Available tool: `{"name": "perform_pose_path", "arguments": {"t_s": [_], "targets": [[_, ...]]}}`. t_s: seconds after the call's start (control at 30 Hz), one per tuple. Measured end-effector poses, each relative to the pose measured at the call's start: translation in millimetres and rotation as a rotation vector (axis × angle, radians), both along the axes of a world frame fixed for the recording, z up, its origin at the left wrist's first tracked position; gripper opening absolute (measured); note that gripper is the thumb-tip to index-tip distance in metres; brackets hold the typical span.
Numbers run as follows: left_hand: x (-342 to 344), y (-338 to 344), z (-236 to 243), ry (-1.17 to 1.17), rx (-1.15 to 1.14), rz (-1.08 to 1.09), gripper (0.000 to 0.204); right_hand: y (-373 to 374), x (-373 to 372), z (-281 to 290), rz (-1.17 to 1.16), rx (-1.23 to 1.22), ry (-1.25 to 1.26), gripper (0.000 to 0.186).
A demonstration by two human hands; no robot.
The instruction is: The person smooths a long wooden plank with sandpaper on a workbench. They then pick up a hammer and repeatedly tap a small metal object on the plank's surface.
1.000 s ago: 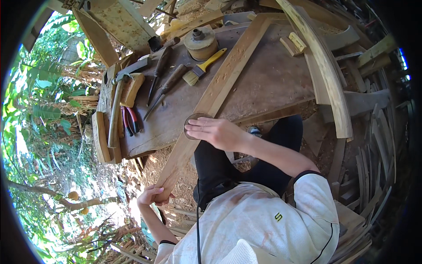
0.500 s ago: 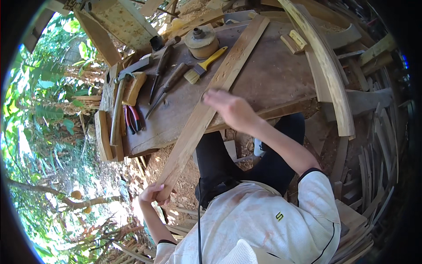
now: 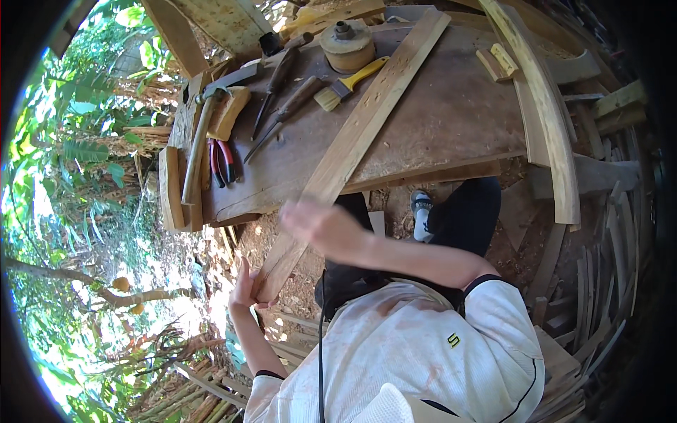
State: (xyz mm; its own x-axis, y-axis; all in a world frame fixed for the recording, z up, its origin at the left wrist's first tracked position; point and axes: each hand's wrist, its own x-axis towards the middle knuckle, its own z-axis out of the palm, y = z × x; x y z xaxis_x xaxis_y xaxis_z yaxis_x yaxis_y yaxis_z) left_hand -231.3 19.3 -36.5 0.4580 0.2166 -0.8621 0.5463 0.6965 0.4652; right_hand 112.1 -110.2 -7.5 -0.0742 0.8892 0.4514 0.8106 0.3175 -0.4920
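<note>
A long wooden board lies slantwise across the workbench, its near end jutting past the front edge toward me. My left hand supports that near end, with fingers beneath the wood and the thumb sticking up beside it. Over the lower part of the board is my right hand, smeared by motion. Its fingers are too blurred to show whether anything is under or in them. Small pits or gouge marks show on the board's upper stretch.
Left on the bench are a hammer, red-handled pliers, two tools with dark wooden handles, a yellow-handled brush and a round lidded pot. A curved timber crosses the right side. Wood strips pile up beyond it.
My right hand has slid down the board toward me, from above the bench edge to near the lower end. My left hand stays at the board's end, its thumb now raised. The view has shifted slightly.
</note>
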Motion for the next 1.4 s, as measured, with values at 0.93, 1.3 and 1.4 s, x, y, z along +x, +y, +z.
{"name": "perform_pose_path", "arguments": {"t_s": [0.93, 1.3, 1.4], "targets": [[1.6, -6.1, -9.8, 0.167, 0.132, 0.15, 0.114, 6.1, -101.7, -15.1, 0.087, 0.032, -0.185, 0.042], [-23.8, 1.2, 8.8, 0.125, 0.053, 0.005, 0.112, 3.3, 111.3, 17.2, -0.11, -0.084, 0.059, 0.041], [-30.8, 20.6, 14.1, 0.002, 0.119, -0.205, 0.104, 5.5, 180.9, 11.9, -0.477, -0.013, -0.046, 0.035]]}}
